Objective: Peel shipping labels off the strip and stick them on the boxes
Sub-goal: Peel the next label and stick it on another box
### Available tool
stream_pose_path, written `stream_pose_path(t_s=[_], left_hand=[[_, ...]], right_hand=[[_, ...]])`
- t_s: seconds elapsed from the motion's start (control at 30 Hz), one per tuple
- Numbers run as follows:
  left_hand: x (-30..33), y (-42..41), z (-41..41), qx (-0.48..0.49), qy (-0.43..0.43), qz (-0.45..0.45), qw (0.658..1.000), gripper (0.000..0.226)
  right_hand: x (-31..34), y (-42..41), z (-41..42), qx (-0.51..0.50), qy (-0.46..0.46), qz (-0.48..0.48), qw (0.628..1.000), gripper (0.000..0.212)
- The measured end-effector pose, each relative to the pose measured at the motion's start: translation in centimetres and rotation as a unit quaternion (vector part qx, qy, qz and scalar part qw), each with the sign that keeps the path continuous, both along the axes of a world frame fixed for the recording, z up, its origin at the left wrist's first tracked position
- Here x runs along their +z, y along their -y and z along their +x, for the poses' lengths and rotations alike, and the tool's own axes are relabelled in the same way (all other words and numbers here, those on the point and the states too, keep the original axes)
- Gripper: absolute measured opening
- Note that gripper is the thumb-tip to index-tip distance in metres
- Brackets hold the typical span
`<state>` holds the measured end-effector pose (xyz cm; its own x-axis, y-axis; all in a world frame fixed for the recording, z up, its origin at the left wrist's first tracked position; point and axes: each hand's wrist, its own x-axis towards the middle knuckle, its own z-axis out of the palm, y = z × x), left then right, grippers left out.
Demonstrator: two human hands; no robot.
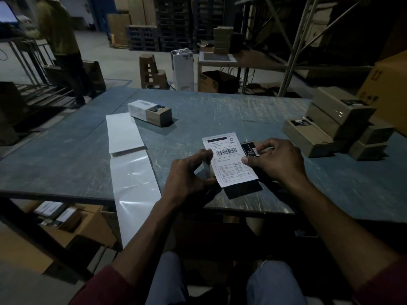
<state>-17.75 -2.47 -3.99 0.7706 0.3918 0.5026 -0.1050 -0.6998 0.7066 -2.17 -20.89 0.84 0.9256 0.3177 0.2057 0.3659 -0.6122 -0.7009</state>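
Dim warehouse racking and stacked cartons stood behind a scuffed blue table [220, 111]. At far left a person [59, 40] in a yellow top stood at a bench. On the table's left part lay a white strip [130, 164] of label backing, its far end folded flat and its near end hanging glossy over the near edge. Just beyond the fold, a box [149, 112] lay on its side with a white label wrapped round its left half. Near the middle of the near edge, the left hand [187, 179] curled its fingers and thumb on the left edge of a label [229, 159], a white sheet with a barcode, held tilted. Under the label sat a dark box [248, 150], mostly covered by it. The right hand [277, 159] pinched the label's right edge with its thumb, while its curled fingers touched the dark box's far end. At right, well apart from the hands, several tan boxes [330, 122] lay piled together, and a big yellow carton [387, 84] stood behind them
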Motion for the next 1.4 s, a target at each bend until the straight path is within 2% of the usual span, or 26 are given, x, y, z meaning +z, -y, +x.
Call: stream_pose_path(t_s=[0.13, 0.23, 0.33, 0.47, 0.6, 0.77, 0.93, 1.0, 1.07, 1.17, 1.23, 1.33, 1.4], left_hand=[[0.1, 0.1, -0.1, -0.002, 0.0, 0.0, 1.0, 0.07], [0.2, 0.1, -0.1, 0.0, 0.002, 0.004, 1.0, 0.067], [0.2, 0.2, 0.1, -0.011, 0.016, -0.029, 0.999, 0.074], [0.5, -0.4, -0.1, -0.021, 0.036, -0.063, 0.997, 0.095], [1.5, -2.2, -0.3, -0.039, 0.043, -0.038, 0.998, 0.103], [2.9, -3.0, -1.2, -0.073, 0.038, -0.055, 0.995, 0.11], [4.1, -3.1, -1.9, -0.086, 0.009, -0.07, 0.994, 0.125], [4.4, -3.7, -2.1, -0.089, -0.024, -0.047, 0.995, 0.135], [4.5, -4.6, -2.6, -0.107, -0.078, -0.078, 0.988, 0.137], [4.9, -5.6, -3.5, -0.173, -0.114, -0.289, 0.935, 0.116], [5.8, -5.3, -3.4, -0.171, -0.098, -0.369, 0.908, 0.092], [7.5, -3.6, -2.5, -0.118, -0.068, -0.359, 0.923, 0.059], [7.7, -2.8, -2.1, -0.088, -0.046, -0.341, 0.935, 0.05]], right_hand=[[-0.3, 0.2, 0.3, 0.035, 0.008, 0.034, 0.999, 0.05], [-0.1, -0.4, 0.5, 0.062, 0.024, -0.042, 0.997, 0.076], [0.4, -1.2, 1.0, 0.099, -0.034, -0.043, 0.994, 0.098], [0.4, -1.6, 1.8, 0.138, -0.136, 0.042, 0.98, 0.112], [0.1, -1.2, 2.0, 0.206, -0.2, 0.084, 0.954, 0.094], [1.5, -1.4, 1.7, 0.227, -0.298, 0.224, 0.9, 0.073], [1.0, -1.1, 1.6, 0.241, -0.273, 0.241, 0.899, 0.055], [0.9, -1.2, 1.2, 0.236, -0.266, 0.253, 0.9, 0.055], [0.9, -1.3, 0.9, 0.231, -0.253, 0.271, 0.9, 0.056], [1.3, -1.5, 0.3, 0.232, -0.217, 0.287, 0.904, 0.057], [1.7, -1.7, -0.4, 0.242, -0.182, 0.289, 0.908, 0.057], [1.6, -2.4, -1.4, 0.25, -0.141, 0.3, 0.91, 0.056], [1.6, -2.9, -2.1, 0.25, -0.104, 0.295, 0.916, 0.055]])
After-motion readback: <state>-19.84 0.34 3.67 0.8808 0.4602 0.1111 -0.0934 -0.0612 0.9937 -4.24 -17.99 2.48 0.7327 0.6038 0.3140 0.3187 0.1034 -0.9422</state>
